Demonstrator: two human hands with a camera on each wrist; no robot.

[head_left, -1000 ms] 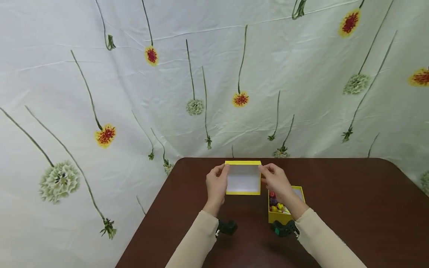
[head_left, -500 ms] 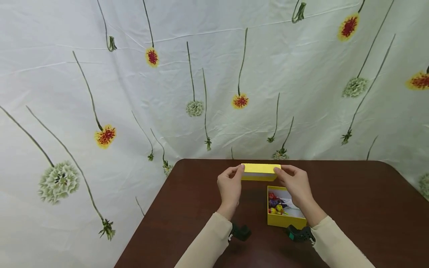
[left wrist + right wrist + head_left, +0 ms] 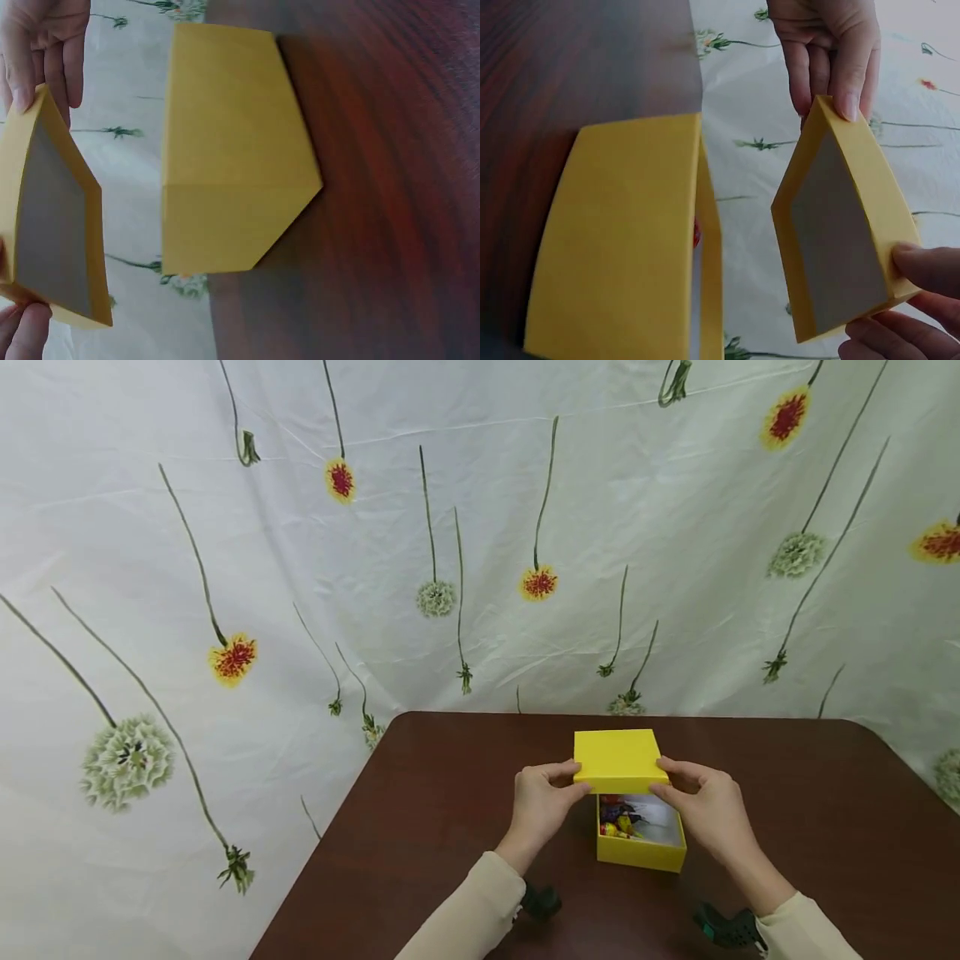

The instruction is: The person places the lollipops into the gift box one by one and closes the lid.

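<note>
A yellow box lid (image 3: 617, 758) is held up between both hands, its pale hollow side facing down. My left hand (image 3: 542, 806) pinches its left near corner, and my right hand (image 3: 701, 797) grips the right near corner. Below and slightly nearer stands the open yellow box (image 3: 641, 853) on the table. Wrapped lollipops (image 3: 618, 820) in red, purple and yellow lie along its left side, their white sticks pointing right. In the right wrist view the lid (image 3: 840, 232) is tilted beside the box (image 3: 615, 240), apart from it. The lid hides the box's far rim in the head view.
The dark brown wooden table (image 3: 435, 810) extends around the box on all sides. Behind its far edge hangs a white cloth (image 3: 375, 543) printed with flowers. Dark straps with cameras (image 3: 726, 927) sit on the wrists.
Both hands have carried the lid to the right, over the far part of the box. The lid has turned from showing its hollow inside to showing its yellow top. The box stays put.
</note>
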